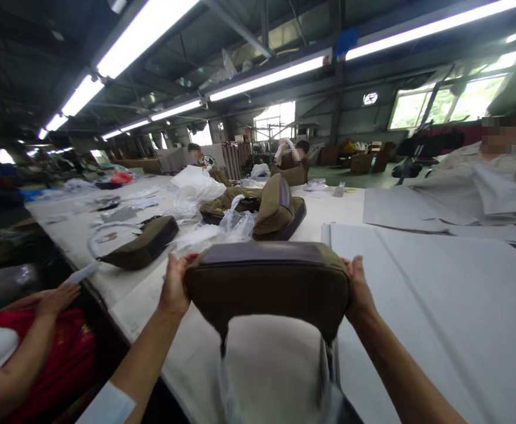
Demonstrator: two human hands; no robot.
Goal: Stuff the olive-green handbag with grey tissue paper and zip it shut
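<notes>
White table [322, 206] below; olive bag [269, 285] between hands [176, 287], gripped at ends.

The left hand [177, 285] and the right hand [359, 288] were both bare, with the thumbs uncovered. Below each hand, the wrist was bare as well, tapering out of a slim forearm. Farther down from the left hand, past the bare left forearm [149, 353], there was what looked like a pale, bluish-white sleeve [108, 405], plain and smooth, with a straight edge. Below the right hand, the right forearm [399, 365] was bare as far as it showed.
</notes>
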